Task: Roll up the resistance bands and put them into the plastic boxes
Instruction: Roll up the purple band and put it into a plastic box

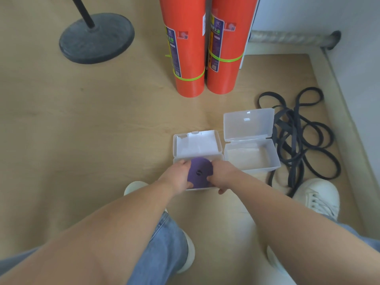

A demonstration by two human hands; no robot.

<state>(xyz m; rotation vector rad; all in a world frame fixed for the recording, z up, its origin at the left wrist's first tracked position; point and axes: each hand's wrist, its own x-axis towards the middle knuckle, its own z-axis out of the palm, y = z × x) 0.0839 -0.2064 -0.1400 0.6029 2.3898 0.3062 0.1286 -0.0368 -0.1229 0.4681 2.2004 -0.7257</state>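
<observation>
A person crouched on a wood floor, both hands out in front. The left hand [178,175] & right hand [221,176] each curled round opposite edges of a purple band roll [199,171], a flat tight coil held between them, low over or partly inside the clear plastic box [197,144] right under the hands, lid tipped open on the far side. Whether the roll touched the box bottom couldn't be told. It was prob. light, rubbery & springy, so likely to uncoil if let go; best gripped at the rim from both sides, w/ pressure kept on the loose outer end. A second open box [273,153] sat just right of the right hand, nothing in it. Further right lay a loose tangle of black bands [304,136], floppy & unrolled, prob. needing untangling first. Beyond the hands stood two orange rolls [189,48] w/ green straps; their labels [173,52] were too blurred to read. A small dark mark at the purple roll's centre was unreadable too. No brand legible anywhere.
</observation>
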